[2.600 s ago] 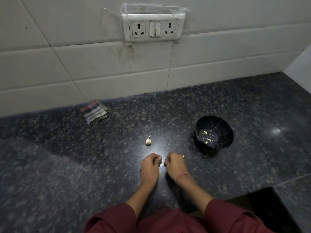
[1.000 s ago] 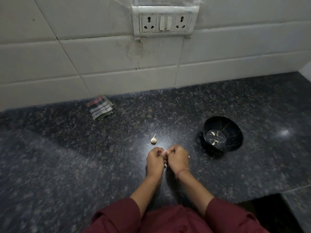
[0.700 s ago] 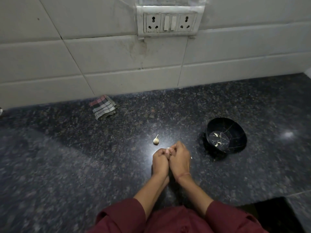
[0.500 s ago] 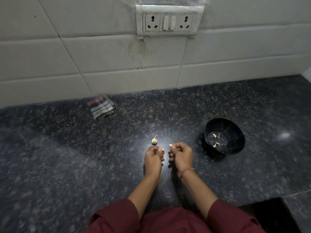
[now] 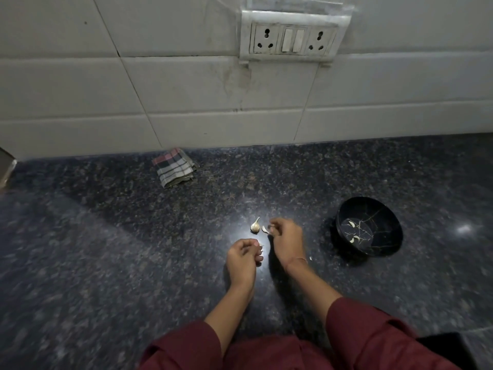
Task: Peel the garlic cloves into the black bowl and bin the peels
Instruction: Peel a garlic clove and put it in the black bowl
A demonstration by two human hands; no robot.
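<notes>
The right hand pinches a small garlic piece, just beside the garlic head on the table. The left hand curls its grip round a pale bit — peeled cloves lie in the black bowl.

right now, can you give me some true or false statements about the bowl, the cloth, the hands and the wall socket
1. The round black bowl holds pale peeled garlic cloves. True.
2. The folded checked cloth lies inside the bowl. False: it lies on the dark speckled stone counter, near the tiled wall.
3. The right hand is over the bowl. False: it is left of the bowl, beside an unpeeled garlic clove on the counter.
4. The left hand and the right hand are apart. True.
5. A plug sits in the white wall socket plate. False: both sockets are empty.
</notes>
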